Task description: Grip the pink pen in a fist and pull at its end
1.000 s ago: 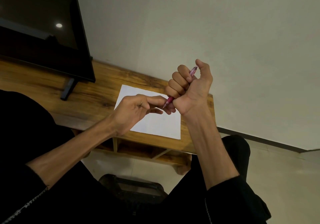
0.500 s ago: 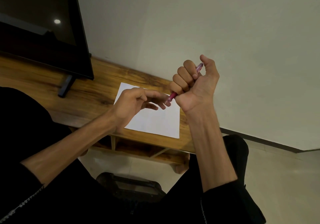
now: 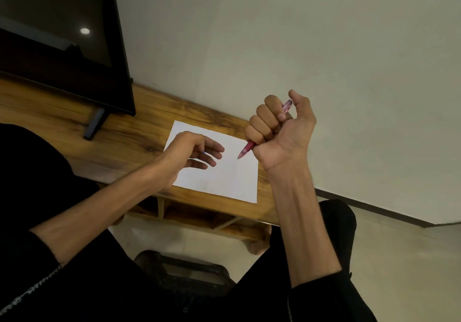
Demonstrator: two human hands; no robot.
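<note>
My right hand [image 3: 279, 132] is raised over the right end of the wooden table [image 3: 139, 134] and grips a pink pen [image 3: 247, 150] in its fist. The pen's bare tip points down-left over a white sheet of paper [image 3: 224, 177], and its top end sticks out by the thumb. My left hand [image 3: 192, 152] hovers over the left part of the sheet, a short way from the pen tip. Its fingers are stretched toward the pen. A tiny blue piece [image 3: 204, 152] shows under the forefinger, seemingly pinched there against the hidden thumb.
A black screen [image 3: 62, 42] on a stand [image 3: 94, 124] fills the table's left end, against a plain wall. Open shelves [image 3: 199, 219] sit under the tabletop. A dark stool or case [image 3: 184, 269] stands on the tiled floor between my knees.
My left hand let go of the pen's tip and drew back to the left over the paper, leaving the tip bare. My right hand stayed raised with the pen.
</note>
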